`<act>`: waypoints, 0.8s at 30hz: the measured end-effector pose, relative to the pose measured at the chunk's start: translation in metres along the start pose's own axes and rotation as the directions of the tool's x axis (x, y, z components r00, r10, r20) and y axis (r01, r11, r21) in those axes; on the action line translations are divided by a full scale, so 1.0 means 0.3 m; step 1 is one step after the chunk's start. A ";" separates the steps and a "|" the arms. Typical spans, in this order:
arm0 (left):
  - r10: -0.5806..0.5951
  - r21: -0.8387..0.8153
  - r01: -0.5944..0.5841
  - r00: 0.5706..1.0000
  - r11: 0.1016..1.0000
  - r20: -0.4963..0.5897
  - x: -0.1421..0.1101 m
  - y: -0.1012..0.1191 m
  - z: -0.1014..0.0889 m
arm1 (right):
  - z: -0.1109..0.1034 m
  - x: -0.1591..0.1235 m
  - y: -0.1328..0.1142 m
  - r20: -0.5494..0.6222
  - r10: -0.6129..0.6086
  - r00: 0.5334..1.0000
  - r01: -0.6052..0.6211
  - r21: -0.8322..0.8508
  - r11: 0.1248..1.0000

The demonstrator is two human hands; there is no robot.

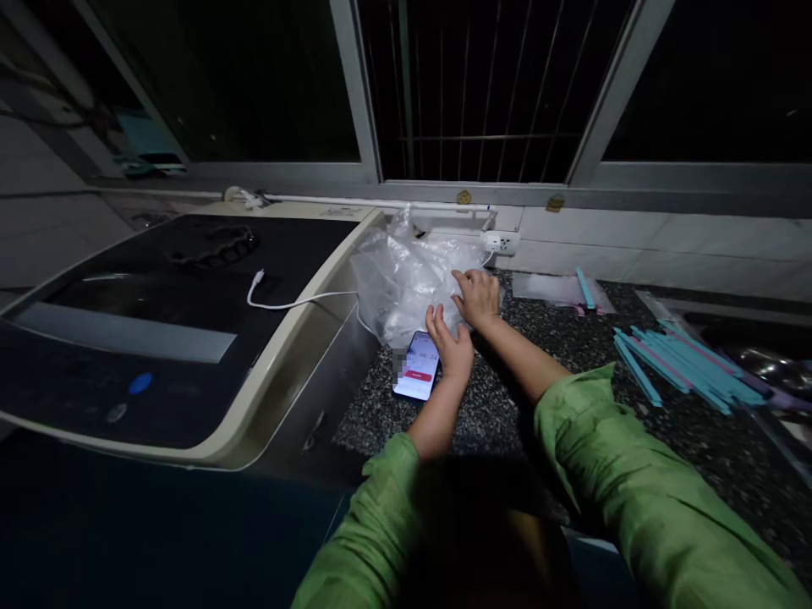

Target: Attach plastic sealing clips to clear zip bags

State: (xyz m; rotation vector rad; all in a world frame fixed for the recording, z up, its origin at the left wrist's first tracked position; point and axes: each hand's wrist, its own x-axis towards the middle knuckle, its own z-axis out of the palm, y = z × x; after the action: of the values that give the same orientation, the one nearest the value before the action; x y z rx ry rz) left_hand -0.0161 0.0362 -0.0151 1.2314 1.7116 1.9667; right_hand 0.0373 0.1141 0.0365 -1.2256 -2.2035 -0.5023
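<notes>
A crumpled clear plastic bag (406, 275) lies bunched against the wall at the back of the dark speckled counter. My right hand (480, 298) rests over its right side, fingers and thumb apart and slightly bent. Just in front of the bag is my left hand (453, 347), its fingers spread and nothing visible in them. Whether those fingertips touch the plastic I cannot tell. Beside my left hand, a phone (417, 385) lies face up with its screen lit, showing a timer and a red button.
To the left stands a washing machine (279, 372) with a white cable (298, 302) across its lid. A power socket (501, 244) is behind the bag. Rightward lie a flat clear bag (539, 288) and a pile of blue and pink strips (691, 364).
</notes>
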 end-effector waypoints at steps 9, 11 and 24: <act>-0.001 -0.031 0.004 0.997 1.000 0.073 -0.017 -0.004 0.030 | -0.067 0.012 0.072 -0.054 0.000 0.999 -0.003 -0.055 0.998; 0.028 -0.040 -0.025 0.995 0.999 0.095 -0.022 -0.004 0.034 | -0.101 -0.001 0.102 -0.112 0.022 0.994 -0.027 -0.046 0.999; -0.002 -0.204 0.040 0.983 0.978 0.184 -0.032 0.021 0.030 | -0.380 -0.204 0.353 -0.374 0.156 0.914 -0.173 -0.014 0.985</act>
State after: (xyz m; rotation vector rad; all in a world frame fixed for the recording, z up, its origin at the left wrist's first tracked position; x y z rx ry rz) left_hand -0.0017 0.0341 -0.0140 1.2681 1.3883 1.8979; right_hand 0.1871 0.0642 0.0910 -1.2135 -1.7620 -0.6612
